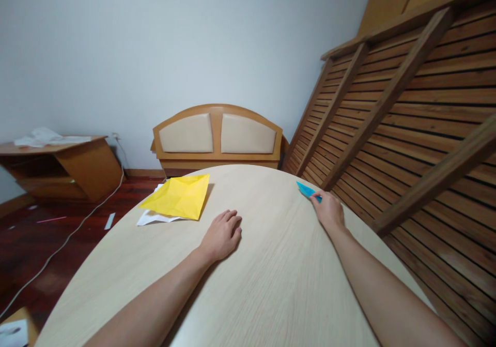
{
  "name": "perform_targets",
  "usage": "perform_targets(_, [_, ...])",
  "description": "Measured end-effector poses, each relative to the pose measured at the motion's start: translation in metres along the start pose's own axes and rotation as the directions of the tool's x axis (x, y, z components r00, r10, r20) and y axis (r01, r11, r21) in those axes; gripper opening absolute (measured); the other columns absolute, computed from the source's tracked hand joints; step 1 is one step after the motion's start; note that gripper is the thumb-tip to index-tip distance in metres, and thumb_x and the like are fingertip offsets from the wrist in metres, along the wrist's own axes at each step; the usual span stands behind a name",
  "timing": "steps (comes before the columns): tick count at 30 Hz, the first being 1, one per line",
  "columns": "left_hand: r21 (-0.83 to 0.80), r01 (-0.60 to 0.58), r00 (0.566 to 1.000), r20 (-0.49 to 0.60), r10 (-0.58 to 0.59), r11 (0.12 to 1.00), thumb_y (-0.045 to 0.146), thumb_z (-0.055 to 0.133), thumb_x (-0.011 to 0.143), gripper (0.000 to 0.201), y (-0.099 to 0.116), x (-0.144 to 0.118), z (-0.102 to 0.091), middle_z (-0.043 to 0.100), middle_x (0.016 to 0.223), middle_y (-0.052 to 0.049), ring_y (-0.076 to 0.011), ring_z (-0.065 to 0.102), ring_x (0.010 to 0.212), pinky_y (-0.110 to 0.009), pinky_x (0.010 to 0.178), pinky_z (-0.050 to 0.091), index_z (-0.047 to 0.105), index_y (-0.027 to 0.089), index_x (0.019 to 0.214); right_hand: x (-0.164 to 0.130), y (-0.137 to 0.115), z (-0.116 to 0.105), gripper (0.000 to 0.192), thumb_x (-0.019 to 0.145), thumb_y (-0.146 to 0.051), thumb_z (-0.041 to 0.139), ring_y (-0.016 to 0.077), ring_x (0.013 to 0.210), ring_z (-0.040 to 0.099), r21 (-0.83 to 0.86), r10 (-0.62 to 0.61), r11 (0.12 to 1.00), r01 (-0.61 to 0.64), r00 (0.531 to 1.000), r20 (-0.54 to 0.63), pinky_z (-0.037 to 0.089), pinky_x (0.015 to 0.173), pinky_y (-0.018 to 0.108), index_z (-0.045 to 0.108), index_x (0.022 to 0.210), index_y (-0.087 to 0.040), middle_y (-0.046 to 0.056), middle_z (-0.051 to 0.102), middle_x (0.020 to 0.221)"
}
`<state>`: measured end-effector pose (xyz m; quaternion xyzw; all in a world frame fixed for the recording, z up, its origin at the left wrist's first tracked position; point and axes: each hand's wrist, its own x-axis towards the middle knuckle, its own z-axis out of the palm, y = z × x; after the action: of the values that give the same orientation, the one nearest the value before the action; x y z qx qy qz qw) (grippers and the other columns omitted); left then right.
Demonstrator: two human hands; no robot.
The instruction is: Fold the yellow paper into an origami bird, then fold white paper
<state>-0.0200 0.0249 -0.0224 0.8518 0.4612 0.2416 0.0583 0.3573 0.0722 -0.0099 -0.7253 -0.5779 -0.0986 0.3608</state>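
At far right table (271, 285) edge: our right hand (329, 211) pinches blue folded paper (307, 189), its point aimed up-left, away from fingers. Our left hand (222, 235) flat, loosely curled, empty, nearer yellow sheet (177, 196).

Both forearms are bare from elbow to wrist; no sleeve reaches into view. The left hand (221, 235) carries no ring, watch, band or glove. The right hand (329, 210) is likewise unadorned. Fingers (231, 216) are uncovered, with nails short and unpainted where visible. No markings are seen on either arm.
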Motion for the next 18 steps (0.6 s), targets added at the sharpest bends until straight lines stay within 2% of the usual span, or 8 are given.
perform_targets(6, [0.017, -0.002, 1.000, 0.002, 0.001, 1.000, 0.024, 0.053, 0.093, 0.034, 0.001, 0.000, -0.001, 0.060, 0.140, -0.015, -0.0319, 0.051, 0.134, -0.048, 0.115, 0.040, 0.066, 0.015, 0.124, -0.004, 0.008, 0.008, 0.015, 0.087, -0.027, 0.059, 0.0285, 0.084, 0.064, -0.059, 0.007, 0.998, -0.006, 1.000, 0.006, 0.046, 0.072, 0.038, 0.070, 0.089, -0.018, 0.014, 0.072, 0.096])
perform_targets(12, [0.023, -0.006, 1.000, -0.001, 0.006, 1.000, 0.024, 0.054, 0.093, 0.034, 0.001, 0.000, -0.002, 0.060, 0.140, -0.015, -0.0311, 0.052, 0.134, -0.047, 0.116, 0.040, 0.066, 0.015, 0.123, -0.009, 0.005, 0.006, 0.023, 0.084, -0.033, 0.064, 0.0282, 0.090, 0.062, -0.093, 0.022, 0.995, -0.023, 1.000, -0.007, 0.045, 0.071, 0.037, 0.069, 0.104, -0.021, 0.012, 0.069, 0.110])
perform_targets(18, [0.026, -0.009, 1.000, 0.002, 0.009, 1.000, 0.024, 0.053, 0.094, 0.034, 0.000, 0.000, -0.002, 0.060, 0.140, -0.015, -0.0309, 0.052, 0.134, -0.047, 0.116, 0.040, 0.066, 0.015, 0.124, -0.014, -0.008, -0.002, 0.034, 0.083, -0.034, 0.065, 0.0333, 0.109, 0.055, -0.101, -0.010, 0.995, 0.008, 1.000, -0.014, 0.046, 0.087, 0.043, 0.065, 0.113, -0.019, 0.015, 0.064, 0.122])
